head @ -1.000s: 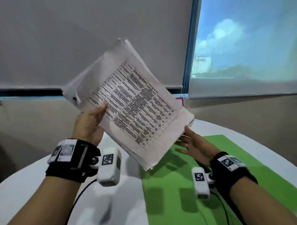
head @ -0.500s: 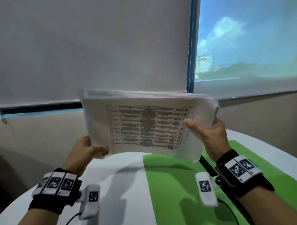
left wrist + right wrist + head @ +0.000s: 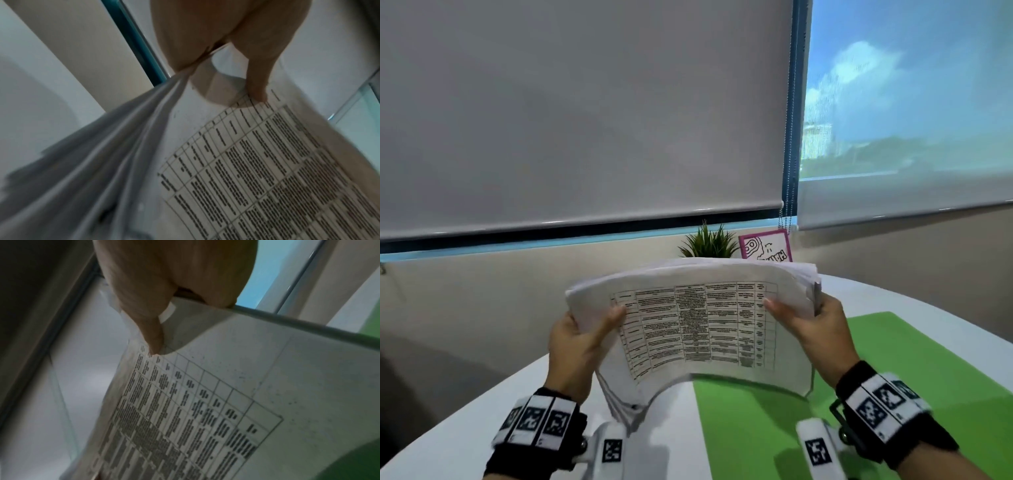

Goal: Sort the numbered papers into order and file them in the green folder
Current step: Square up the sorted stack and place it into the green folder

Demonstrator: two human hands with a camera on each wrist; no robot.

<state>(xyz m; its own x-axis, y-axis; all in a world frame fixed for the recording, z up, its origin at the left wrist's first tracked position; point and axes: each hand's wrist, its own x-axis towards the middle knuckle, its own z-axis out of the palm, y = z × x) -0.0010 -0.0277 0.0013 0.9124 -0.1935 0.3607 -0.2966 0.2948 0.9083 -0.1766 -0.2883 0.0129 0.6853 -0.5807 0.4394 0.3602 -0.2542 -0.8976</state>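
A stack of white papers (image 3: 698, 329) with a printed table on top hangs in the air above the table, bowed downward in the middle. My left hand (image 3: 582, 335) grips its left edge, thumb on the top sheet. My right hand (image 3: 815, 325) grips the right edge the same way. In the left wrist view the sheets (image 3: 236, 170) fan apart below the thumb (image 3: 259, 84). In the right wrist view the thumb (image 3: 152, 337) presses the top sheet (image 3: 226, 394). The open green folder (image 3: 893, 370) lies flat on the white table under and to the right of the stack.
The round white table (image 3: 465, 428) curves off at left and far right. A small green plant (image 3: 709, 241) and a pink-framed card (image 3: 765, 245) stand at the back by the window. Grey blinds cover the windows behind.
The stack has swung from a tilted hold in my left hand alone to level, then come down closer to the table. My right hand has taken hold of its right edge.
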